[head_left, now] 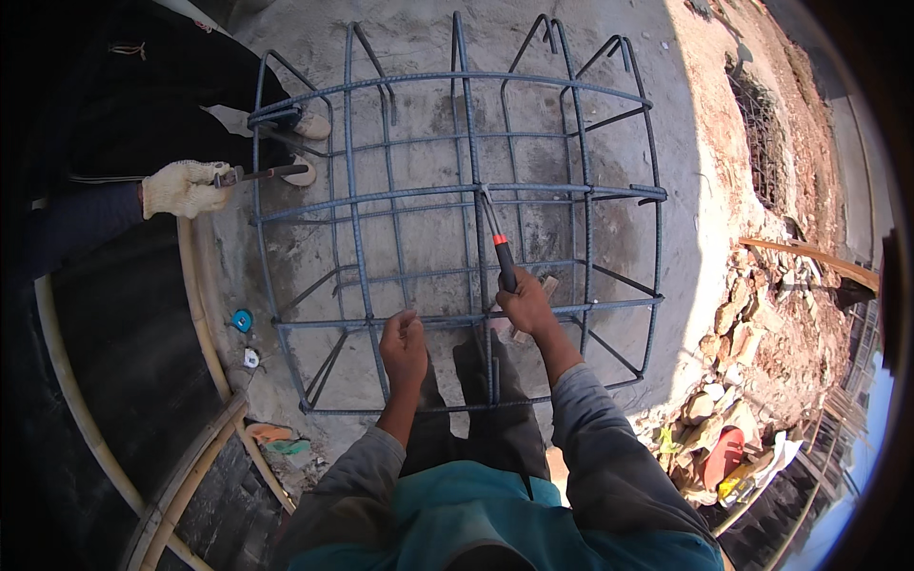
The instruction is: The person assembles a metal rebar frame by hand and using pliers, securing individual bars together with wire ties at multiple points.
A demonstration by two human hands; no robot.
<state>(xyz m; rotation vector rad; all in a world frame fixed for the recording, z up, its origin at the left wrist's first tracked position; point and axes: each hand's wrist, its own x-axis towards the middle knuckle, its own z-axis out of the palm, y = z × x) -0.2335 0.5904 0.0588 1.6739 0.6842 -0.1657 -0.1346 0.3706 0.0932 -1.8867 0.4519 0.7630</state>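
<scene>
While you stand over the rebar cage (457,190), it lies flat on the concrete ground (666,143), filling the middle of the head view, its bent bar ends sticking up along the far edge. No real packages or signs show; closest are small bits. A round blue tape measure (242,320) lies just left of the cage's near-left corner, with a small white object (250,358) near it. An orange and green pair of flip-flops (276,438) sits nearer you, beside the curved bamboo poles (205,352) on the left. At far-right near, a rubble heap (752,324) holds a red round thing (724,457) and yellow scraps; too small to tell what they are.

Your right hand (526,305) is closed tight round the black grip of a tying hook tool (497,238) with an orange collar. Its metal tip reaches away from you to a bar crossing near the cage's centre, touching it. Your left hand (404,344) is pinched narrow, fingertips together on what looks like thin wire just above the cage's near cross bar; the wire itself is barely visible.

Another person stands at far left: a gloved hand (184,187) in white cotton grips a metal tool (257,174) against the cage's left side, and their shoes (307,147) rest just inside that edge.
</scene>
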